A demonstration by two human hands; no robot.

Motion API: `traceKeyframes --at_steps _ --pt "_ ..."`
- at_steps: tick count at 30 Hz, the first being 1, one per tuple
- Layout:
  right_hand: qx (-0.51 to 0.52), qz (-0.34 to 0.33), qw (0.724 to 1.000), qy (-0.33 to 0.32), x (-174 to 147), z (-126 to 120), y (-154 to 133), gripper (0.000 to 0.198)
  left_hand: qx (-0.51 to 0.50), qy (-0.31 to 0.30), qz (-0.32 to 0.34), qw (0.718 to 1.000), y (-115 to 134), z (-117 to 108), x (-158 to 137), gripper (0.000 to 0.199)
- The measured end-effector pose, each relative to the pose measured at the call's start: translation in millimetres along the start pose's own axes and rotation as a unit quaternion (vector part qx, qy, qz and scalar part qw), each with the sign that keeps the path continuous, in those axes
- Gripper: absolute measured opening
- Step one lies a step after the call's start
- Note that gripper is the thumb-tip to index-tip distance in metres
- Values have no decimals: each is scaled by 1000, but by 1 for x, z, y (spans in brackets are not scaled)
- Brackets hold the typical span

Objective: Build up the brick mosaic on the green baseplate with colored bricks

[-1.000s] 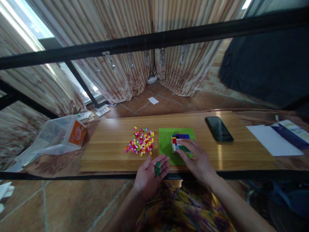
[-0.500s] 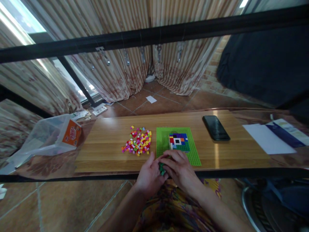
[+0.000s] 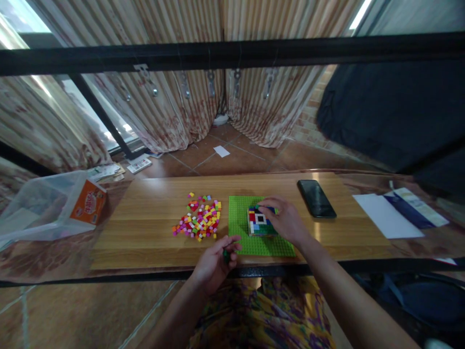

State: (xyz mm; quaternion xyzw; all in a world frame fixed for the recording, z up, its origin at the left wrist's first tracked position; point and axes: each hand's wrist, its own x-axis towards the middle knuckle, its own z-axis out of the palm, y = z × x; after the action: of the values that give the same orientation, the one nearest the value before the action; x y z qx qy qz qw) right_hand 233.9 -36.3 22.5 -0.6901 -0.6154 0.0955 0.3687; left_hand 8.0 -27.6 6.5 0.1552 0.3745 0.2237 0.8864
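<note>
Curled near the table's front edge, my left hand [image 3: 212, 266] cups several small green bricks [image 3: 226, 255], partly hidden by its fingers. My right hand [image 3: 285, 220] reaches over a low block of many-coloured bricks [image 3: 257, 227], with red, white, blue and green parts and a white square around a black one. Its fingertips are pinched at the block's far side, on a small green brick [image 3: 256, 207]. The block stands on a bright green studded baseplate [image 3: 238, 206]; the right hand hides the block's right part.
Left of the baseplate lies a loose pile of small coloured bricks [image 3: 203, 220]. A black phone [image 3: 317, 198] lies to the right on the wooden board [image 3: 145, 213]. Farther out are white paper [image 3: 387, 215] and a clear plastic tub [image 3: 47, 203] with an orange label.
My right hand has left my left palm and moved forward onto the brick block. My left hand has drawn slightly left, its fingers more curled around the green bricks. The view has shifted slightly.
</note>
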Motion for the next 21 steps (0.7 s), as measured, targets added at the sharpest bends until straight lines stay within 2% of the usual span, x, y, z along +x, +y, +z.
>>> traceKeyframes --at_steps 2,5,12,17,21 --pt "-8 -9 999 -37 9 4 4 19 0 3 -1 1000 -1 -3 3 24" --pt "-11 -8 998 -54 13 8 8 20 -7 -6 -2 1000 -2 -7 6 23" --pt "-16 24 999 -40 10 3 17 19 -12 -14 -17 1000 -1 -10 7 23" --pt "-20 14 999 -32 13 9 9 17 -1 -23 -15 1000 -3 -10 8 24" --pt "-28 30 999 -1 12 17 -1 16 2 -33 -8 999 -6 -13 7 24"
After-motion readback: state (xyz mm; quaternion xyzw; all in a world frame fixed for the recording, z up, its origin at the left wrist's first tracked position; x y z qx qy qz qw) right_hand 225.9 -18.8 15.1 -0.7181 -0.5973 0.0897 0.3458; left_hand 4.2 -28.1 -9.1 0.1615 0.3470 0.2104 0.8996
